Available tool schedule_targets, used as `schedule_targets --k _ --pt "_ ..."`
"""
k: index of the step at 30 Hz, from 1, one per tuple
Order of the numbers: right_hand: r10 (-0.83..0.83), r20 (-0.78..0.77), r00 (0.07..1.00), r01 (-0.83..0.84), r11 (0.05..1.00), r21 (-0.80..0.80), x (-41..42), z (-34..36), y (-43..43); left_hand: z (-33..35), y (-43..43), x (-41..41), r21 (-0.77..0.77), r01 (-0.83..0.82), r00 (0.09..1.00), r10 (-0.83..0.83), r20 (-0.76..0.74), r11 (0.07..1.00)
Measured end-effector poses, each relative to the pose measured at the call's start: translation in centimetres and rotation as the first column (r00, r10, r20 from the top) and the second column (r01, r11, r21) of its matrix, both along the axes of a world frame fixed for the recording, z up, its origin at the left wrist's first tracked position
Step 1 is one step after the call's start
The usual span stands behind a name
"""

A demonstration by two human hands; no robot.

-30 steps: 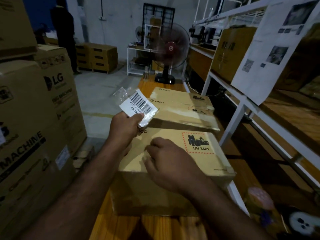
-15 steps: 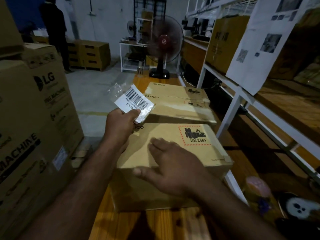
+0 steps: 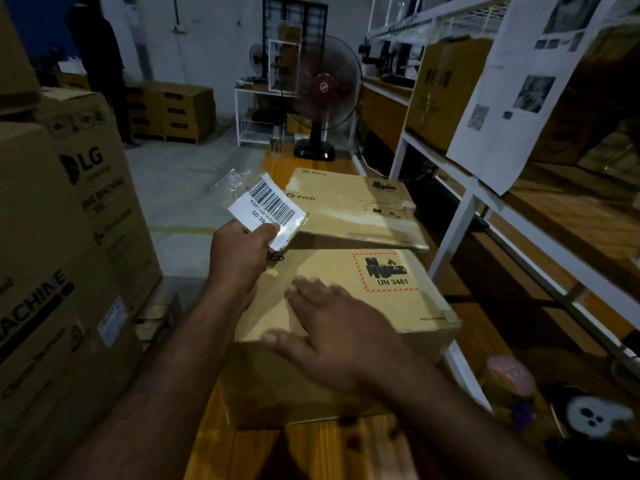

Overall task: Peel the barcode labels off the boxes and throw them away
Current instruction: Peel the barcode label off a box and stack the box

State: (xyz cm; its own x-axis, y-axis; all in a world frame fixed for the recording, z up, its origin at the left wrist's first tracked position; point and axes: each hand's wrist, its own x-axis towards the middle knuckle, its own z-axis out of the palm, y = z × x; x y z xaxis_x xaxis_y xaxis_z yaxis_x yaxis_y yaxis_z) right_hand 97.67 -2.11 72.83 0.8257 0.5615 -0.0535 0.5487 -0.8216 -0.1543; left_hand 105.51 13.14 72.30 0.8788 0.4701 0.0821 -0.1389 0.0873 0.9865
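Resting on the wooden table [image 3: 242,455], the near box [image 3: 391,317] is overlaid by the right hand [image 3: 332,336], fingers spread flat on its lid. The barcode label [image 3: 268,206], peeled off, is pinched by the left hand [image 3: 239,258] above the box's far-left corner.

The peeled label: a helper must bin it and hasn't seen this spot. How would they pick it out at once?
On the wooden table beside the LG cartons, find the near box marked UN 3481. Above its far left corner the left hand pinches the label. It alone is held in the air: white, with bold black bars.
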Motion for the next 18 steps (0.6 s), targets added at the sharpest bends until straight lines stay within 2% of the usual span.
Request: schedule_targets --k 4,7,10,13,18 --pt "-0.036 -0.032 0.999 0.033 0.994 -0.100 -3.1 1.5 -3.3 -0.4 0.2 0.3 -0.041 0.034 0.999 -0.033 0.004 0.999" --pt "-0.086 -0.027 0.996 0.082 0.989 -0.125 -1.0 1.4 -2.7 -0.5 0.3 0.5 -0.047 0.059 0.998 -0.059 0.006 0.997" --pt "-0.140 0.066 0.988 0.147 0.983 -0.110 3.4 -0.1 -0.2 -0.2 0.1 0.4 -0.019 0.060 0.998 -0.060 -0.002 0.998" --pt "-0.157 0.093 0.983 0.165 0.983 -0.079 5.8 -0.7 1.7 0.0 0.1 -0.1 0.028 0.054 0.999 -0.054 -0.001 0.998" --pt "-0.082 0.053 0.995 0.081 0.997 0.016 1.6 0.2 -0.9 -0.2 0.2 0.3 -0.043 0.027 0.999 -0.026 0.019 0.999"
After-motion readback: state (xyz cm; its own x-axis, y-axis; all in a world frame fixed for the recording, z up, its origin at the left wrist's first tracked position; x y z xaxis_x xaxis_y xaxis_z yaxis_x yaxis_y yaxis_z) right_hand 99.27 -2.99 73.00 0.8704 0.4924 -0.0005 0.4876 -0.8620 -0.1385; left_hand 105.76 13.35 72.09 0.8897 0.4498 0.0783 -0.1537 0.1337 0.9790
